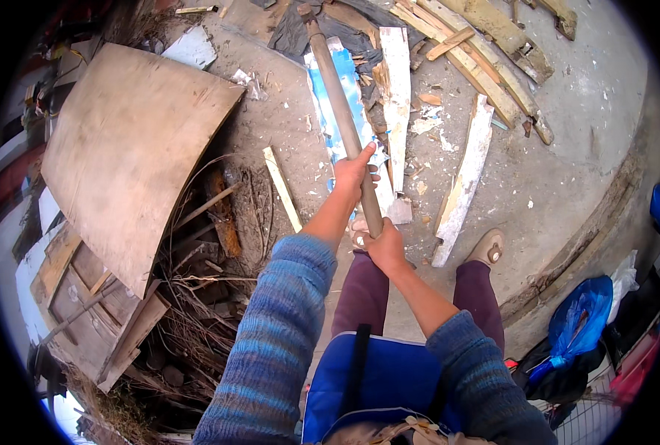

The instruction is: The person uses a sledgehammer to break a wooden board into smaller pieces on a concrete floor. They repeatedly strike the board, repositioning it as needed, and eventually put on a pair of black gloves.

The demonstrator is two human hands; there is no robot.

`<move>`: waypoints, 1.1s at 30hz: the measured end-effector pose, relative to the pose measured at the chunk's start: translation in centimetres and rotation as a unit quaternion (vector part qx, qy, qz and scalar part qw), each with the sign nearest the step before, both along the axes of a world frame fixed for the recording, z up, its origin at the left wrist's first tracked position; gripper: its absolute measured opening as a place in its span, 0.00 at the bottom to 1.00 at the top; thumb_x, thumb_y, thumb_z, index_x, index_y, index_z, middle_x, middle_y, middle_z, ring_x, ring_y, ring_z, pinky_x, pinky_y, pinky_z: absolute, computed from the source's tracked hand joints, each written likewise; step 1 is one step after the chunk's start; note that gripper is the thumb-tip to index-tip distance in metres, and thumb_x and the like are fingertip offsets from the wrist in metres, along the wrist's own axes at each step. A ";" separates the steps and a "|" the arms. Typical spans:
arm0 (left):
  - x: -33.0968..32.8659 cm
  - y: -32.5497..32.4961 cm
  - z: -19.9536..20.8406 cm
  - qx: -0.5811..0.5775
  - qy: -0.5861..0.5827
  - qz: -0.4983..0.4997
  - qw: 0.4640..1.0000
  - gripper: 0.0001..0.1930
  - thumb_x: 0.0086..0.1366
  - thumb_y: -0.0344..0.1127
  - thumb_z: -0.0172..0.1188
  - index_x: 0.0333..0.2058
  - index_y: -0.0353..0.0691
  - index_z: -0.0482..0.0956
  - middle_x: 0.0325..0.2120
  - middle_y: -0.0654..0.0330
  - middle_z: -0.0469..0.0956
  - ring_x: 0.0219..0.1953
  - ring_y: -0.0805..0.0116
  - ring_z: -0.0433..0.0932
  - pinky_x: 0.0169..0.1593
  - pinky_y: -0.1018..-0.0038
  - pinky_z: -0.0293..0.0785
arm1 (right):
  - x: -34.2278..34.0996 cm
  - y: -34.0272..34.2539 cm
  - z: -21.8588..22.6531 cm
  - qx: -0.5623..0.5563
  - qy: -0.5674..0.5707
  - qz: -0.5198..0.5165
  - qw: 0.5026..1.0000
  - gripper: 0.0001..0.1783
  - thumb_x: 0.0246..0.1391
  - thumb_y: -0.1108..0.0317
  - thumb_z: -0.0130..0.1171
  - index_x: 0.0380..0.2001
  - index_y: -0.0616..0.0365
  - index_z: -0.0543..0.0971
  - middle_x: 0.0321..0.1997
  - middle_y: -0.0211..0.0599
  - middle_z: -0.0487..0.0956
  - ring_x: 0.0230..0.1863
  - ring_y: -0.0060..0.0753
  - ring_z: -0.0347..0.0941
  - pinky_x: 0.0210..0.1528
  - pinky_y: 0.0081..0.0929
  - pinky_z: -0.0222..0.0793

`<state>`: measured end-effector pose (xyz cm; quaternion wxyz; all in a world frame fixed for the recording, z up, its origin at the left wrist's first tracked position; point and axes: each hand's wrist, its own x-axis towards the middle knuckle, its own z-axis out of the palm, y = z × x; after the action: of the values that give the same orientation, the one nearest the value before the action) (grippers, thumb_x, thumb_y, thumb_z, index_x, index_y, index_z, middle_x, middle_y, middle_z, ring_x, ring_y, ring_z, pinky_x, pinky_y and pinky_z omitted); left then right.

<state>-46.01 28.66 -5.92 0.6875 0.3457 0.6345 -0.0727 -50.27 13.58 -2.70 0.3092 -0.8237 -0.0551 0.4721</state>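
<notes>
Both hands are closed around a long, thick wooden handle that slants up and away to the left. My left hand wraps it partway along, thumb on top. Lower down, my right hand grips its near end. The far end, with a knob or small head, reaches over dark sheeting; I cannot tell which kind of tool it is. Beneath the handle lies a board with peeling blue and white paint, partly covered by it. Beside that is a splintered white-painted plank.
Another white-painted plank lies near my right shoe. Long timbers are heaped at the far right. On the left, a large plywood sheet leans over branches. A blue plastic bag stands at the lower right.
</notes>
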 end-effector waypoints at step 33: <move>5.1 12.2 9.7 0.009 0.116 -0.263 0.958 0.13 0.50 0.36 0.58 0.29 0.37 0.65 0.16 0.61 0.68 0.14 0.70 0.69 0.19 0.69 0.70 | 3.7 11.8 11.6 0.319 0.581 -0.338 0.668 0.07 0.39 0.75 0.55 0.21 0.63 0.67 0.15 0.34 0.68 0.12 0.26 0.65 0.14 0.25 0.61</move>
<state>-40.86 40.86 3.80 0.5631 0.4955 0.5970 -0.2845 -46.53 25.33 8.90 0.6606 -0.1960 0.2709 0.6722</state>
